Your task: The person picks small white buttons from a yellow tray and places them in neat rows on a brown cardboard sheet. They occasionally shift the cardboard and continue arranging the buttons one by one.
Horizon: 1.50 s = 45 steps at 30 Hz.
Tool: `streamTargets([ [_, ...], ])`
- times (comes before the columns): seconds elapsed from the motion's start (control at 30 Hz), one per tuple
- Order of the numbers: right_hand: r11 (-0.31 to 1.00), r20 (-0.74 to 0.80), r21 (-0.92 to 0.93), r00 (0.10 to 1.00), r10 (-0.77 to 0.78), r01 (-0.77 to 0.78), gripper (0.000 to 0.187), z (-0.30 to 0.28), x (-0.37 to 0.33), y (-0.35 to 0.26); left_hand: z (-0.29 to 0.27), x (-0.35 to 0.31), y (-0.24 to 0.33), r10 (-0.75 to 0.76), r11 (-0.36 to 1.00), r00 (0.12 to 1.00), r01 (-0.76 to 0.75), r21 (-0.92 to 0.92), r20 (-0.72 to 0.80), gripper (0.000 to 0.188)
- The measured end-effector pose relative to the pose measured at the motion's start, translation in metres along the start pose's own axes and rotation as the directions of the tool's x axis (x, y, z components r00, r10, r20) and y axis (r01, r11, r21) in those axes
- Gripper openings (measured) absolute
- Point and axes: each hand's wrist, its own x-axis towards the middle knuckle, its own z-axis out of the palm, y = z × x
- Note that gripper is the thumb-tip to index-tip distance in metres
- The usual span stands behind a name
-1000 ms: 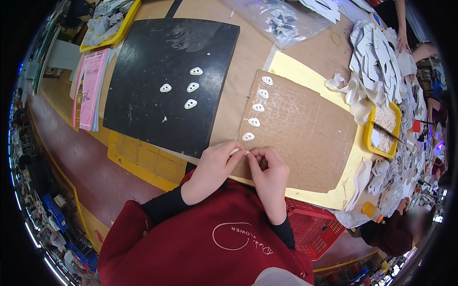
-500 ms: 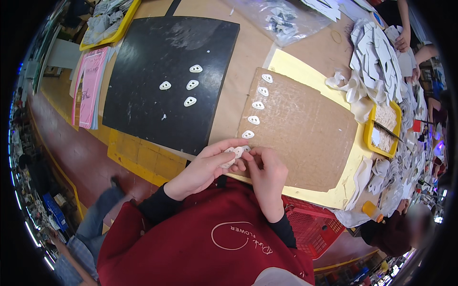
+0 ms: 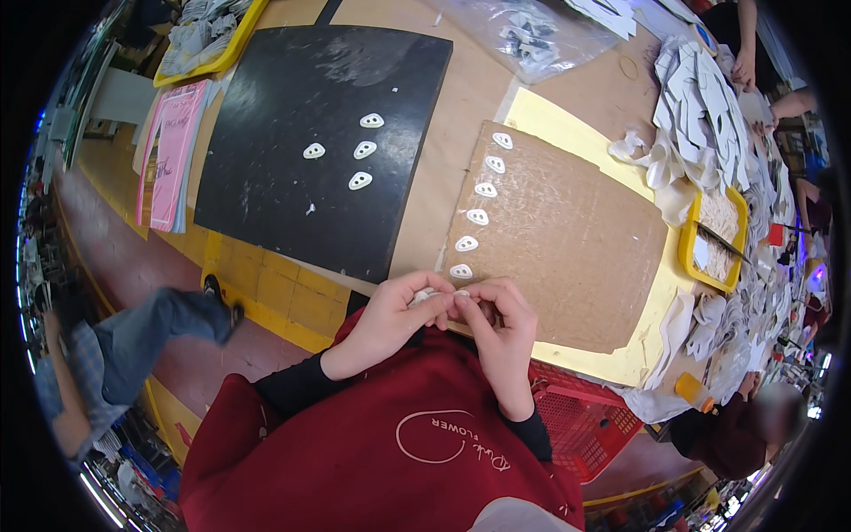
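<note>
My left hand (image 3: 383,321) is closed around a few small white pieces (image 3: 424,295), partly hidden by the fingers. Thumb and fingers of my right hand (image 3: 501,330) pinch at the edge of a white piece (image 3: 462,293), and the two hands meet at the near edge of a brown board (image 3: 567,239). Along that board's left side runs a column of several rounded-triangular white pieces with two dark holes each; the nearest white piece (image 3: 460,271) lies just beyond my fingertips. More such pieces, among them one white piece (image 3: 364,150), lie on a black board (image 3: 292,106) to the left.
Under the brown board is a yellow sheet (image 3: 541,111). Farther right stand a yellow tray (image 3: 685,257) and heaped white cut pieces (image 3: 700,106). A pink booklet (image 3: 173,160) lies at the left, a red crate (image 3: 581,421) below the table edge. Another person (image 3: 160,350) walks at the left.
Another white piece now lies at the near end of the column on the brown board. My right hand has drawn back to the pieces in my left. The person at left has moved.
</note>
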Motion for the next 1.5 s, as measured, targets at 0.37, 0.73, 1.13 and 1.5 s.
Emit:
streamTargets([
  [0.37, 0.946, 0.207, -0.201, 0.955, -0.213, 0.255, 0.017, -0.011, 0.001, 0.001, -0.035, -0.031, -0.004, -0.289, 0.933, 0.945, 0.314, -0.177, 0.151, 0.024],
  [0.73, 0.895, 0.152, -0.389, 0.974, -0.171, 0.218, 0.021, 0.001, 0.004, 0.005, -0.026, -0.023, 0.016, -0.198, 0.894, 0.972, 0.232, -0.382, 0.127, 0.040],
  [1.13, 0.945, 0.112, -0.235, 0.972, -0.207, 0.228, 0.015, -0.055, 0.044, -0.045, 0.014, 0.037, 0.047, 0.113, 0.991, 0.962, -0.092, -0.093, 0.250, 0.045],
  [1.5, 0.407, 0.187, -0.665, 0.667, -0.721, 0.626, 0.024, -0.074, 0.059, -0.027, 0.026, 0.064, 0.055, 0.003, 0.955, 0.978, 0.058, -0.292, 0.207, 0.033],
])
